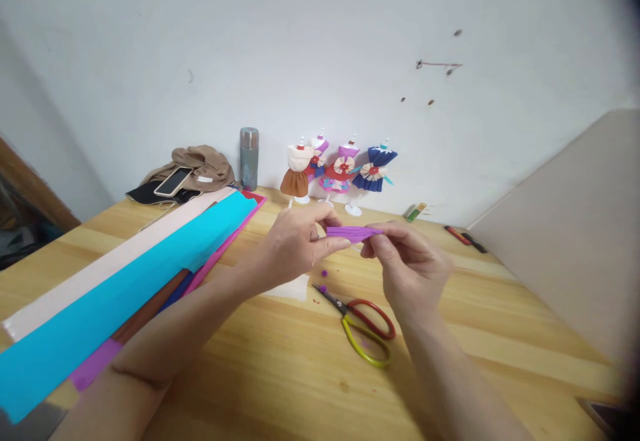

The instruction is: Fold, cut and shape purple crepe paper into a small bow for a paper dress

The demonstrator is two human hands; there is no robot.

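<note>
A small strip of purple crepe paper (pixel 353 233), finely pleated, is stretched between my two hands above the table. My left hand (pixel 304 238) pinches its left end between thumb and fingers. At the right end, where the pleats narrow together, my right hand (pixel 407 261) grips it with thumb and forefinger. Below the hands lies a pair of scissors (pixel 357 321) with one red and one yellow handle, its blades pointing up and left. Tiny purple scraps (pixel 324 273) lie by the scissor tips. A pale paper piece (pixel 293 288) lies partly behind my left hand.
Long crepe paper sheets (pixel 130 288) in several colours cover the table's left side. Behind them are a brown cloth (pixel 205 164), a phone (pixel 173 181) and a thermos (pixel 249 159). Small paper dresses on stands (pixel 345 168) line the wall. A green box (pixel 415 212) stands at the right.
</note>
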